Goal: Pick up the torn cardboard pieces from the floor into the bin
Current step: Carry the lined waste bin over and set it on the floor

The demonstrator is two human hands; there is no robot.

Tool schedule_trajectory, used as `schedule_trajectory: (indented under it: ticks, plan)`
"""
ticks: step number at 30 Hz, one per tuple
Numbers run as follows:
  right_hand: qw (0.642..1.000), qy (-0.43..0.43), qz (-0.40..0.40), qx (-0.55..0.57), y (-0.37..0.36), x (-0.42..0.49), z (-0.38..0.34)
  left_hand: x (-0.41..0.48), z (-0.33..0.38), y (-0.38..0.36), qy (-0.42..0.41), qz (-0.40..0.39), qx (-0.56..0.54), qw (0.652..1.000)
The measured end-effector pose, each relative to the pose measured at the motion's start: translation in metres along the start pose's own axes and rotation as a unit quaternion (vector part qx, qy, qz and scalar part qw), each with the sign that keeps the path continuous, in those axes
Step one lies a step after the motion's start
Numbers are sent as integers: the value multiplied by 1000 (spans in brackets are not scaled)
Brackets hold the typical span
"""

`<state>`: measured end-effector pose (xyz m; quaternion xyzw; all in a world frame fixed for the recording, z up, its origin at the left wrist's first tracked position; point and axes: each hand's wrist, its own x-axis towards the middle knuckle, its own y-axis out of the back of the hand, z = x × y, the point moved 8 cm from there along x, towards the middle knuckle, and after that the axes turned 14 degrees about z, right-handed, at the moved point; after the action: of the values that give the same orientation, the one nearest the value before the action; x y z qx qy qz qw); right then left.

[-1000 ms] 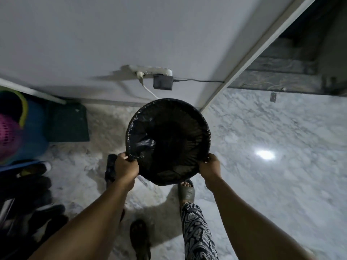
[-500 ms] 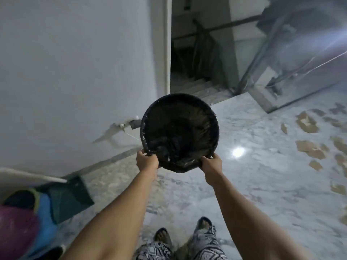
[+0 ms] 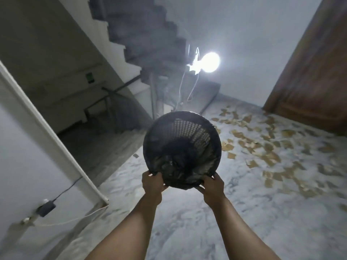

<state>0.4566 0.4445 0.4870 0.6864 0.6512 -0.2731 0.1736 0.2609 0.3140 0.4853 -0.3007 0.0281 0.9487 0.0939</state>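
- Nearest me, the left grip [image 3: 153,182] and right grip [image 3: 212,186] each clench the near rim of the bin [image 3: 182,143], one on either side. They hold it off the floor [image 3: 187,231] with its mouth tipped toward the person.
- Both holds are on that one edge, so I'd guess the bin could swing or slip. Its loose black liner [image 3: 174,167] might sag out too.
- The torn cardboard pieces [image 3: 270,158] lie scattered on the floor ahead and right of both grips, well apart from them. I see none in the bin.
- Beyond, a bright lamp [image 3: 210,62] glares beside the stairs [image 3: 146,34]; the glare could hide small scraps.
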Motion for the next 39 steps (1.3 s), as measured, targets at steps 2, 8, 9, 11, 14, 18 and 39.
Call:
schedule_trajectory:
  ticks: [2, 8, 9, 11, 14, 18, 39]
  plan:
    - [1000, 11, 12, 13, 38, 24, -30, -26, -9, -47, 8, -26, 16, 1000]
    - [999, 27, 24, 41, 128, 94, -124, -88, -22, -180, 28, -96, 85, 991]
    - [998, 32, 27, 45, 140, 106, -140, -96, -20, -201, 17, -104, 95, 990]
    - [997, 45, 33, 55, 163, 128, -175, -113, -17, -245, 6, -111, 104, 988]
    - [993, 78, 49, 76, 192, 160, -228, -128, -16, -324, -35, -163, 120, 979]
    - [981, 127, 79, 122, 212, 205, -296, -142, -9, -417, -2, -171, 74, 982]
    - [941, 120, 183, 257, 62, 563, -545, -14, 114, -895, -18, -330, 175, 928]
